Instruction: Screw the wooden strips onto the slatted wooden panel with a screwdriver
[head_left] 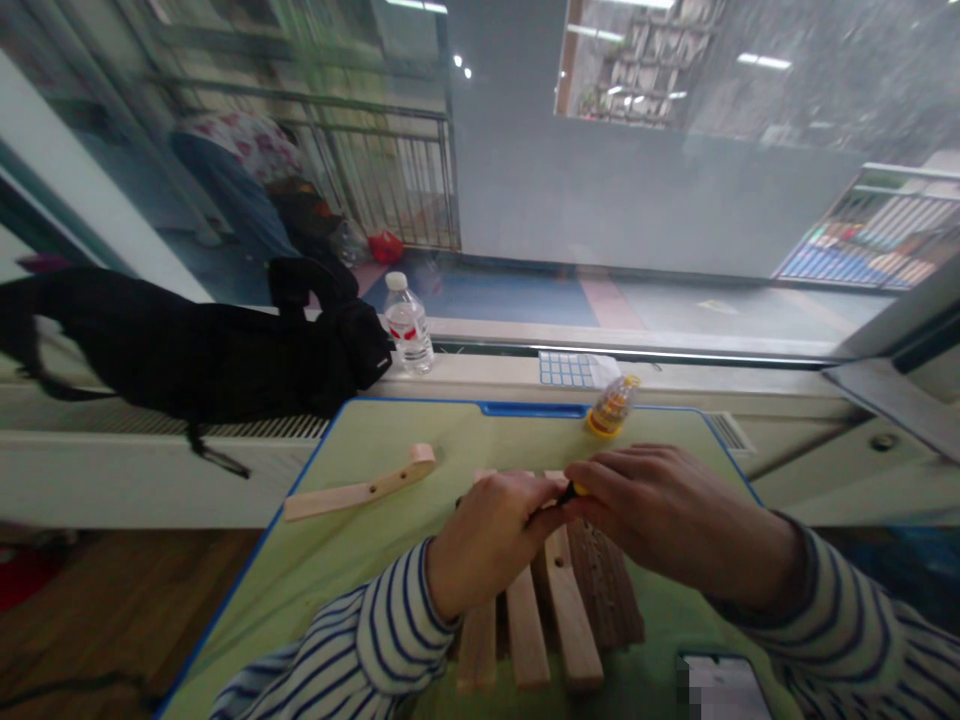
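Both hands meet over a slatted wooden piece (559, 615) lying on the green table (360, 580). My left hand (491, 535) is closed, pressing on the slats' far end. My right hand (660, 515) is closed round a small tool with a black and yellow handle (574, 490), whose tip is hidden between the hands. A loose wooden bar with a rounded end (360, 488) lies to the left, apart from both hands.
A small yellow-capped container (611, 408) stands at the table's far edge. A water bottle (409, 325), a black bag (202, 350) and a blue-checked card (566, 368) rest on the window sill. A phone (724, 690) lies at the near right.
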